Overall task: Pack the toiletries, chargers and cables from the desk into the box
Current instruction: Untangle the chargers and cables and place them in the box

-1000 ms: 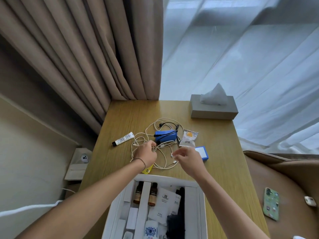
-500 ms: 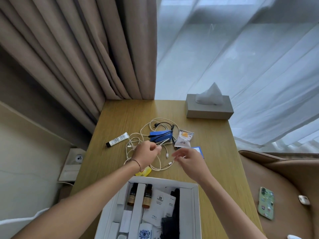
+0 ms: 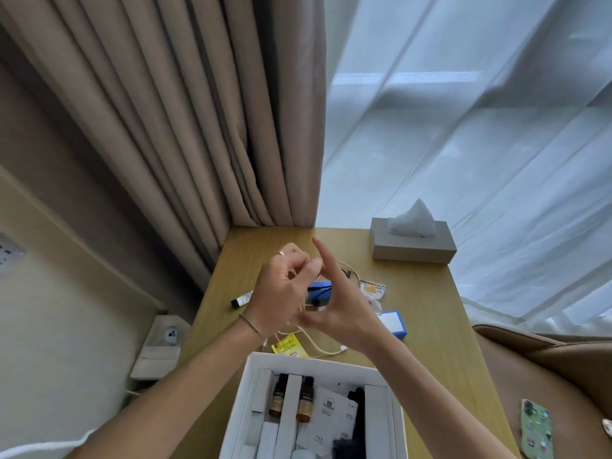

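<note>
White cardboard box (image 3: 251, 385) at the desk's (image 3: 430, 309) near edge holds two amber bottles (image 3: 291, 399); left hand (image 3: 284, 289) fingers curled, possibly pinching cable, right hand (image 3: 341, 303) spread.

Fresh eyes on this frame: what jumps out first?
Two raised hands mid-frame, the left hand and right hand, working a cream cable above the desk. Below them sits the open white box, partly packed, with two amber bottles.
</note>
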